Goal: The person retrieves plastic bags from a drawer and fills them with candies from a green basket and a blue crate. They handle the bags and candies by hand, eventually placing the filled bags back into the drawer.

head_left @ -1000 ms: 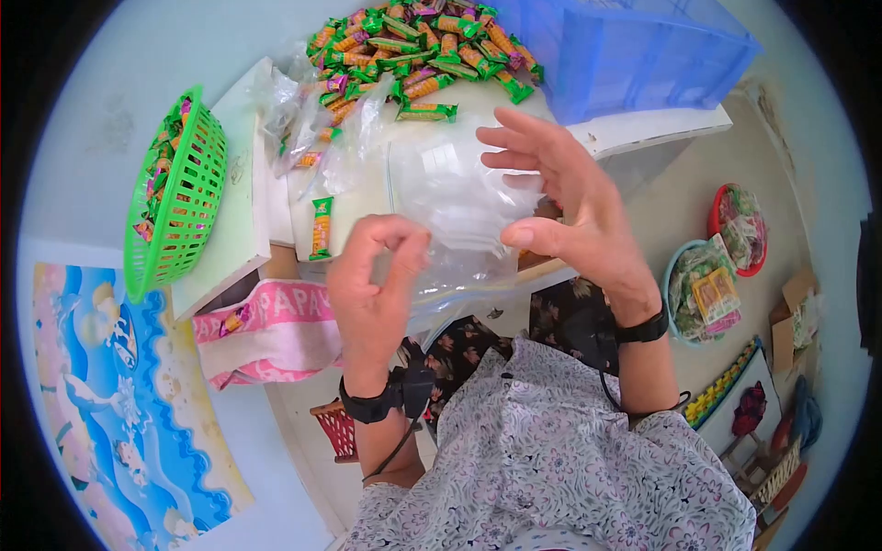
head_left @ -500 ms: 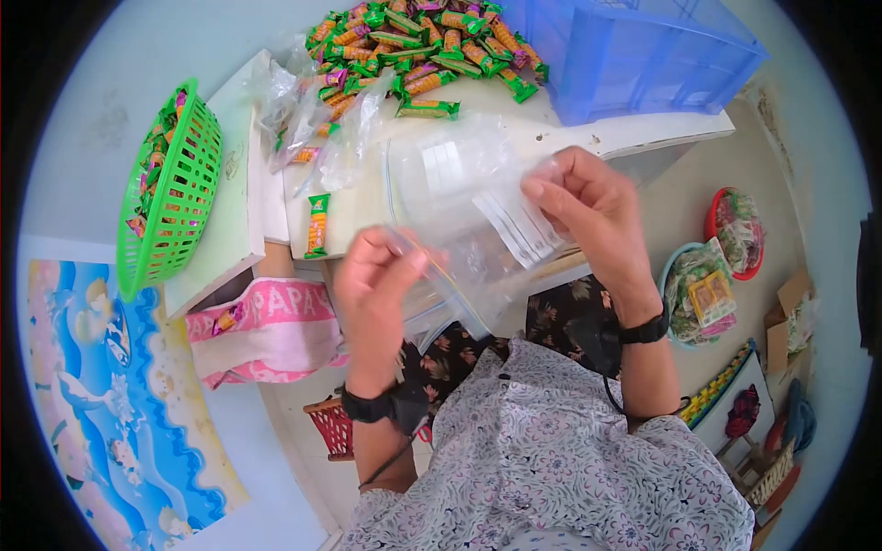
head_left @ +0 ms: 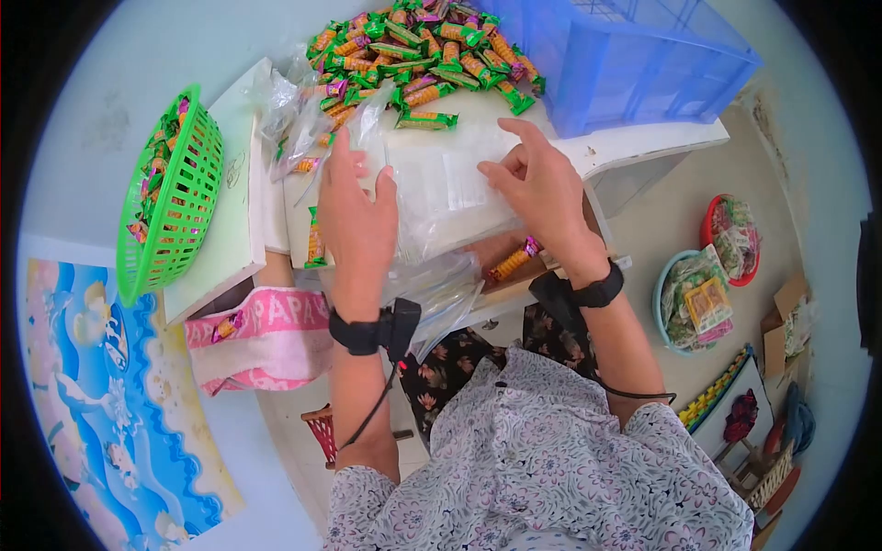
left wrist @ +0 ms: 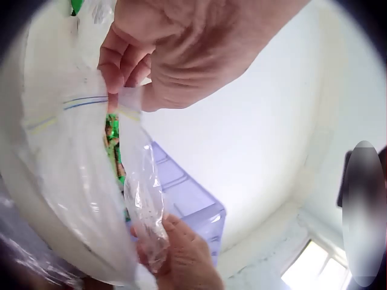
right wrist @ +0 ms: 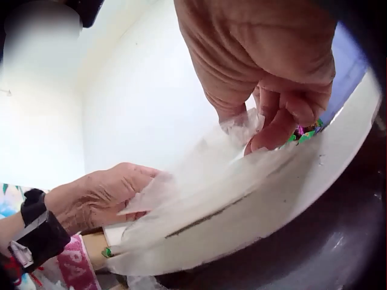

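Observation:
Between both hands a clear zip bag (head_left: 450, 188) lies over the white table (head_left: 482, 106), a white label panel showing on it. My left hand (head_left: 358, 220) pinches its edge by the coloured zip lines, thumb and fingers on the plastic (left wrist: 84, 175) in the left wrist view. Toward the other end, my right hand (head_left: 547, 197) pinches the bag's corner, with the film (right wrist: 199, 175) stretched across to the left hand in the right wrist view. A small wrapped snack (head_left: 315, 239) lies beside the left hand, partly covered by it.
A heap of green-and-orange wrapped snacks (head_left: 423, 55) covers the table's back, beside a blue crate (head_left: 634, 73). Crumpled clear bags (head_left: 285, 101) lie left. A green basket (head_left: 193, 193) of snacks stands further left. Below, an open drawer holds clear bags and one snack (head_left: 514, 260).
The hands have moved up and forward over the table with the bag, which has gone from tilted near the body to spread over the tabletop. The drawer's snack has come into view.

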### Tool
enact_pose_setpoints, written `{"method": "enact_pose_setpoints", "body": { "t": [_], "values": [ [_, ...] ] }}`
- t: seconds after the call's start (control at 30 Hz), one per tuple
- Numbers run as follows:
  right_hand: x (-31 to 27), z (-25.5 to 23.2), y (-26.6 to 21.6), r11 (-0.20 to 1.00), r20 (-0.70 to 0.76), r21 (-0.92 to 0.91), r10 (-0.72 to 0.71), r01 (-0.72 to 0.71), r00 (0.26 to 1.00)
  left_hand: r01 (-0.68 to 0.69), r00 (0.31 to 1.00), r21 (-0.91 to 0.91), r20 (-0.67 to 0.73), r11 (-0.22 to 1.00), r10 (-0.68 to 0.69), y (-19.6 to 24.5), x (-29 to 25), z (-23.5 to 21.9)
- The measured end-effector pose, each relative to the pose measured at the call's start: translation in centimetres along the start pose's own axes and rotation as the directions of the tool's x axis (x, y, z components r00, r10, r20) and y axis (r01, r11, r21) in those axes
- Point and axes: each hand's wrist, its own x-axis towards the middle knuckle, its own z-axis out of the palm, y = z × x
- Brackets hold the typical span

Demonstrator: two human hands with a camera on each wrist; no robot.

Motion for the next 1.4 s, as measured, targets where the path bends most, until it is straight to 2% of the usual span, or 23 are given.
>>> {"method": "enact_pose_setpoints", "body": {
  "t": [0.07, 0.17, 0.27, 0.3, 0.47, 0.57, 0.67, 0.77, 0.83, 0.87, 0.9, 1.0, 1.1, 1.2, 1.3, 1.4],
  "values": [
    [-0.1, 0.2, 0.2, 1.0, 0.01, -0.018, 0.006, -0.006, 1.0, -0.211, 0.961, 0.257, -0.123, 0.943, 0.248, 1.3, -0.4, -0.1],
    [0.0, 0.4, 0.1, 0.998, 0.003, -0.062, -0.023, 0.023, 1.0, -0.306, 0.952, 0.08, 0.025, 0.949, 0.305, 3.4, -0.9, -0.1],
    [0.2, 0.6, 0.1, 0.997, 0.02, -0.076, -0.029, 0.03, 0.999, -0.404, 0.905, 0.068, 0.174, 0.912, 0.387, 3.8, -0.9, 1.2],
    [0.2, 0.5, 0.1, 0.998, 0.031, -0.065, -0.023, 0.025, 0.999, -0.372, 0.904, 0.059, 0.249, 0.927, 0.347, 3.3, -1.1, 1.6],
    [0.4, 0.4, 0.2, 0.998, 0.026, -0.066, -0.003, 0.005, 1.0, -0.335, 0.89, 0.058, 0.346, 0.94, 0.296, 1.6, -2.8, 3.4],
    [0.4, 0.6, 0.6, 0.993, -0.124, -0.113, -0.031, 0.017, 0.992, -0.33, 0.883, 0.079, 0.379, 0.941, 0.278, 1.3, -3.0, 3.4],
    [0.2, 0.1, 0.5, 0.955, -0.311, -0.103, -0.295, 0.277, 0.903, -0.36, 0.878, 0.115, 0.378, 0.926, 0.295, 1.4, -2.9, 3.5],
    [-0.9, -0.5, -0.6, 0.852, -0.172, 0.116, -0.489, 0.511, 0.855, -0.379, 0.872, 0.089, 0.367, 0.921, 0.323, 1.3, -3.2, 3.4],
    [-1.8, 0.0, -1.8, 0.866, -0.06, 0.41, -0.288, 0.287, 0.956, -0.39, 0.87, 0.078, 0.36, 0.918, 0.338, 1.3, -3.1, 3.6],
    [-2.0, 0.3, -2.1, 0.829, 0.023, 0.538, -0.195, 0.153, 0.98, -0.393, 0.869, 0.091, 0.362, 0.915, 0.338, 1.1, -3.2, 3.8],
    [-1.5, 1.2, -0.5, 0.813, 0.057, 0.573, -0.164, 0.103, 0.985, -0.396, 0.869, 0.106, 0.363, 0.912, 0.335, 1.0, -3.2, 3.8],
    [-0.4, 1.4, 0.6, 0.667, 0.134, 0.738, 0.003, -0.102, 0.991, -0.402, 0.866, 0.163, 0.387, 0.901, 0.316, 1.1, -3.1, 3.8],
    [0.1, 1.0, 1.0, 0.725, 0.177, 0.68, -0.011, -0.114, 0.984, -0.372, 0.861, 0.151, 0.425, 0.916, 0.28, 1.4, -2.8, 3.6],
    [-0.1, 0.8, 0.5, 0.753, 0.172, 0.65, -0.017, -0.101, 0.985, -0.261, 0.904, 0.118, 0.377, 0.958, 0.2, 3.0, -2.2, 3.4],
    [-0.4, 0.9, -0.1, 0.782, 0.171, 0.621, -0.061, -0.059, 0.983, -0.472, 0.839, 0.217, 0.408, 0.854, 0.36, 4.4, -1.8, 4.2],
    [-0.7, 1.5, 0.0, 0.897, 0.126, 0.433, -0.158, 0.089, 0.979, -0.501, 0.8, 0.22, 0.487, 0.837, 0.35, 4.4, -3.2, 5.2]
  ]
}}
